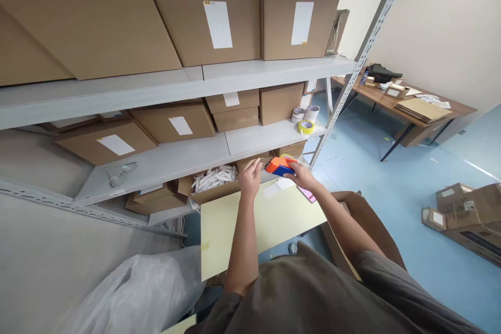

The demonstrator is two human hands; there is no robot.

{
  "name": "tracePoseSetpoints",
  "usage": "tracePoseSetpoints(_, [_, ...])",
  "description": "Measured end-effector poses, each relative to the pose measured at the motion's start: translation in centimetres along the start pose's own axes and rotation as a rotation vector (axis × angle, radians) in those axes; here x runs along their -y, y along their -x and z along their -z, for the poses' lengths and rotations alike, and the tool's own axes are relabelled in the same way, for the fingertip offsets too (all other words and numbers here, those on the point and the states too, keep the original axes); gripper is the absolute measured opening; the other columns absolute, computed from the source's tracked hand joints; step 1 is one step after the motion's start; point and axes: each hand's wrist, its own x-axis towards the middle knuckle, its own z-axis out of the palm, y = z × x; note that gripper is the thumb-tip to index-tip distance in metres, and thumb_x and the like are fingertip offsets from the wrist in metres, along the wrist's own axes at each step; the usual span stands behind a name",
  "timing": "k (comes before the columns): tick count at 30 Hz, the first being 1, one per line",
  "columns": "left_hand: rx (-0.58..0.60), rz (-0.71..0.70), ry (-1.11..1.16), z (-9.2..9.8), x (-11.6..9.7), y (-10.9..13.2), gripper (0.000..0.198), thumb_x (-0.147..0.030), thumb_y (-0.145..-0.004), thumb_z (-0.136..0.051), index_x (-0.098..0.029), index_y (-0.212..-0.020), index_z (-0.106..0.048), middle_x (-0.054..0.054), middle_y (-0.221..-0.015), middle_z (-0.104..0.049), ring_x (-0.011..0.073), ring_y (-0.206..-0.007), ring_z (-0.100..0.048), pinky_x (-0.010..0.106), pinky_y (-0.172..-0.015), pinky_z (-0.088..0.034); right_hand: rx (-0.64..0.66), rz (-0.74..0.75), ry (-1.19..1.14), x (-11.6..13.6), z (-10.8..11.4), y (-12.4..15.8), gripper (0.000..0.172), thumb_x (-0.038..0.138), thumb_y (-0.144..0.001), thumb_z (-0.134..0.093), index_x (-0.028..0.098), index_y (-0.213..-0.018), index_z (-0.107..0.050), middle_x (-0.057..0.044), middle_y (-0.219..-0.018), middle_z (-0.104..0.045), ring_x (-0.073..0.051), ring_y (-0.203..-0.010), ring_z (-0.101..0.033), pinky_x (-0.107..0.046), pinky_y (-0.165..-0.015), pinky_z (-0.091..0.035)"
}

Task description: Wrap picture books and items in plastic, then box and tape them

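Tape dispenser (pixel 278 166), orange over blue, sits just below picture centre at the front edge of the lowest shelf level. Right hand (pixel 303 176) holds it from its 4 o'clock side, fingers wrapped around the rear end, thumb on top.

Left hand (pixel 250 178) is just beside the dispenser at its 9 o'clock, seen from the back. Fingers (pixel 255 166) are loosely bent and a little apart, with nothing visibly gripped. The tips reach the rim of a brown box; cannot tell whether they touch it.

At 6 o'clock of both hands, a pale yellow board (pixel 238 229) lies flat under the forearms, with a white slip (pixel 276 188) on its far edge. At 9 o'clock of the left hand, an open box (pixel 186 187) is filled with white sticks (pixel 215 176).

At 12 o'clock of the dispenser, on the middle shelf (pixel 250 138), are a yellow tape roll (pixel 306 126) and two white rolls (pixel 304 113) beside closed cartons. The top shelf carries large labelled cartons (pixel 211 21).

At 7 o'clock lies a crumpled plastic bag (pixel 136 292). At 2 o'clock, well apart, a wooden desk (pixel 422 109) holds papers. At 3 o'clock, cardboard boxes (pixel 465 211) stand on the blue floor (pixel 391 193).
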Motion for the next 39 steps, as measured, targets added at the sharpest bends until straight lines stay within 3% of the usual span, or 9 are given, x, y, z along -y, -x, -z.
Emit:
tracePoseSetpoints(3, [-0.073,0.242,-0.004,-2.0,0.9,0.0,0.074,-0.06,-0.104,-0.061,-0.024,-0.166,-0.046,0.018,-0.169,-0.048,0.0285,-0.134,-0.068,0.041,-0.115,-0.053,-0.082,0.032,0.152,-2.0,-0.3,-3.4,0.035,0.039,-0.099,-0.072,0.02,-0.129,-0.069,-0.018,-0.132,-0.076,-0.036,-0.125,-0.068,-0.052,-0.118,-0.047])
tracePoseSetpoints(6, [-0.104,0.458,0.018,-3.0,2.1,-0.2,0.087,-0.061,-0.105,-0.059,-0.024,-0.176,-0.022,0.021,-0.173,-0.041,0.0262,-0.124,-0.073,0.038,-0.111,-0.056,-0.07,0.053,0.215,-4.4,0.0,-7.2,0.039,0.032,-0.099,-0.069,0.017,-0.135,-0.066,-0.018,-0.129,-0.077,-0.035,-0.126,-0.068,-0.053,-0.125,-0.04])
tracePoseSetpoints(12, [-0.081,0.435,-0.02,-3.2,2.4,-1.1,0.05,-0.049,-0.102,-0.068,-0.024,-0.145,-0.068,0.013,-0.146,-0.07,0.0261,-0.117,-0.074,0.04,-0.107,-0.058,0.042,-0.027,0.279,-8.4,-0.2,-16.3,0.05,0.024,-0.097,-0.067,0.009,-0.145,-0.059,-0.023,-0.133,-0.074,-0.035,-0.13,-0.065,-0.048,-0.124,-0.038])
tracePoseSetpoints(16, [-0.098,0.43,-0.082,-3.2,2.6,-0.8,0.041,-0.043,-0.099,-0.071,-0.025,-0.135,-0.074,0.011,-0.136,-0.075,0.0251,-0.112,-0.075,0.041,-0.104,-0.059,0.159,-0.094,0.303,-9.8,-1.7,-22.1,0.048,0.021,-0.098,-0.067,0.006,-0.144,-0.061,-0.024,-0.133,-0.074,-0.034,-0.129,-0.066,-0.043,-0.121,-0.037])
tracePoseSetpoints(20, [-0.163,0.457,-0.115,-3.3,3.2,0.3,0.041,-0.045,-0.099,-0.069,-0.024,-0.133,-0.074,0.012,-0.133,-0.076,0.0247,-0.104,-0.077,0.04,-0.097,-0.062,0.267,-0.109,0.329,-11.2,-4.1,-25.0,0.044,0.021,-0.098,-0.068,0.006,-0.139,-0.065,-0.023,-0.129,-0.076,-0.033,-0.126,-0.068,-0.042,-0.12,-0.039])
tracePoseSetpoints(25, [-0.184,0.517,-0.156,-3.9,2.7,1.0,0.036,-0.037,-0.098,-0.069,-0.021,-0.13,-0.075,0.013,-0.128,-0.078,0.0255,-0.101,-0.078,0.042,-0.097,-0.063,0.251,-0.059,0.32,-12.9,-5.9,-25.0,0.048,0.022,-0.095,-0.069,0.007,-0.141,-0.064,-0.024,-0.136,-0.073,-0.036,-0.137,-0.061,-0.048,-0.126,-0.031])
tracePoseSetpoints(30, [-0.157,0.509,-0.189,-4.4,1.4,-0.3,0.03,-0.03,-0.099,-0.067,-0.023,-0.127,-0.076,0.011,-0.128,-0.079,0.0266,-0.113,-0.077,0.043,-0.104,-0.061,0.062,0.056,0.151,-12.7,-5.0,-23.0,0.055,0.03,-0.092,-0.07,0.011,-0.144,-0.064,-0.023,-0.143,-0.068,-0.041,-0.139,-0.056,-0.056,-0.121,-0.039])
tracePoseSetpoints(35, [-0.145,0.413,-0.227,-4.6,0.4,-0.6,0.031,-0.03,-0.1,-0.067,-0.023,-0.129,-0.076,0.011,-0.133,-0.077,0.0272,-0.126,-0.072,0.041,-0.107,-0.059,-0.062,0.19,-0.204,-11.3,-4.7,-17.9,0.044,0.038,-0.099,-0.061,0.019,-0.137,-0.07,-0.017,-0.135,-0.073,-0.034,-0.128,-0.066,-0.051,-0.109,-0.055])
tracePoseSetpoints(39, [-0.115,0.339,-0.272,-4.5,0.4,2.1,0.033,-0.031,-0.1,-0.067,-0.025,-0.132,-0.075,0.01,-0.138,-0.075,0.0262,-0.132,-0.069,0.042,-0.116,-0.054,-0.066,0.222,-0.361,-10.5,-6.3,-12.6,0.04,0.043,-0.1,-0.06,0.023,-0.13,-0.075,-0.014,-0.13,-0.077,-0.033,-0.124,-0.07,-0.052,-0.108,-0.057])
